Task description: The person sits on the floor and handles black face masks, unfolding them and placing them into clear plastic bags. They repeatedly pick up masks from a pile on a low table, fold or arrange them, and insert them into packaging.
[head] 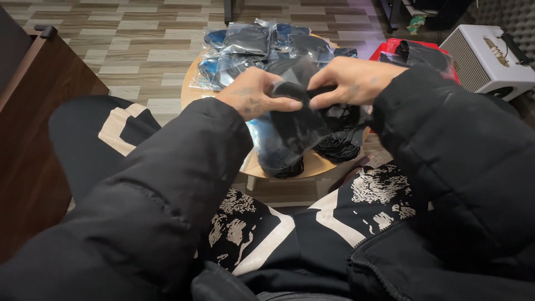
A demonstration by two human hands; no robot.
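My left hand (253, 95) and my right hand (351, 81) meet above a small round wooden table (320, 163). Both pinch the top edge of a clear plastic bag with a dark item inside (292, 131), which hangs down between them. The fingertips of the two hands nearly touch at the bag's mouth. Black puffy sleeves cover both arms up to the wrists.
A pile of clear bags holding dark items (262, 47) covers the table's far half, and loose black pieces (337, 147) lie at its right front. A red bag (412, 53) and a white boxy device (487, 58) stand at the right. A dark wooden cabinet (33, 128) flanks the left.
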